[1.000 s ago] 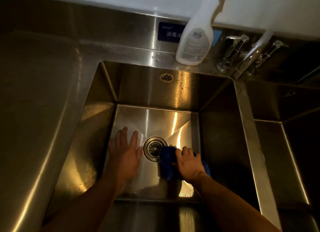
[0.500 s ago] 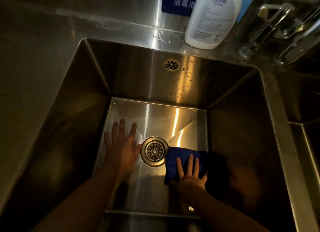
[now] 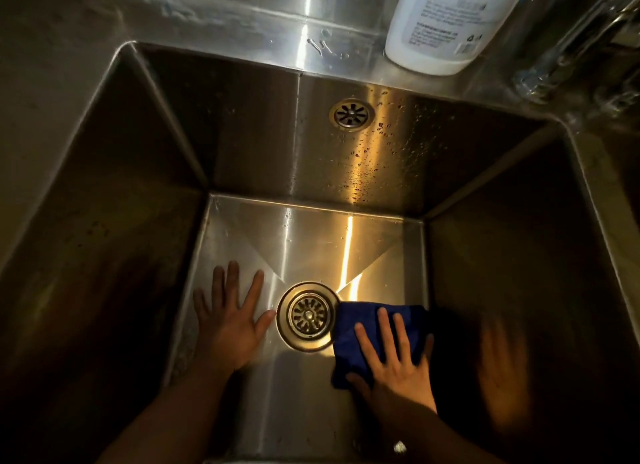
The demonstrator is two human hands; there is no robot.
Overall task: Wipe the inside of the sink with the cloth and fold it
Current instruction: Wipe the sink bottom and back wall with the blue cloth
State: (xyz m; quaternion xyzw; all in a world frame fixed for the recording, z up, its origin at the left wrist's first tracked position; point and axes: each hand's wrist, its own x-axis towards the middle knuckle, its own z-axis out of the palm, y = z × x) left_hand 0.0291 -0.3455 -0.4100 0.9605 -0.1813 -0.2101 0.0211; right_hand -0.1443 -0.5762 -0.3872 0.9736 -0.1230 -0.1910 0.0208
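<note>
A dim steel table (image 3: 52,65) surrounds a deep square sink (image 3: 114,193). The sink's walls are dark, and its back wall is speckled with water drops that catch a warm streak of light. A round overflow grille (image 3: 351,114) sits high on that back wall. On the ledge behind the basin stands a white plastic bottle (image 3: 446,23) with a printed label, cut off by the top edge. Blurred chrome tap fittings (image 3: 568,44) show just to its right.

In the floor of the sink, the round drain strainer (image 3: 307,316) lies between the two hands. The left hand (image 3: 230,325) rests flat on the bare steel left of the drain, fingers straight and spread, thumb tip close to the drain's rim, holding nothing. The right hand (image 3: 394,359) presses flat on the blue cloth (image 3: 351,325), fingers straight and apart. The cloth lies bunched on the sink floor, its left edge at the drain's rim and its right side near the right wall. A blurred reflection (image 3: 502,370) of the hand glows in that wall.
</note>
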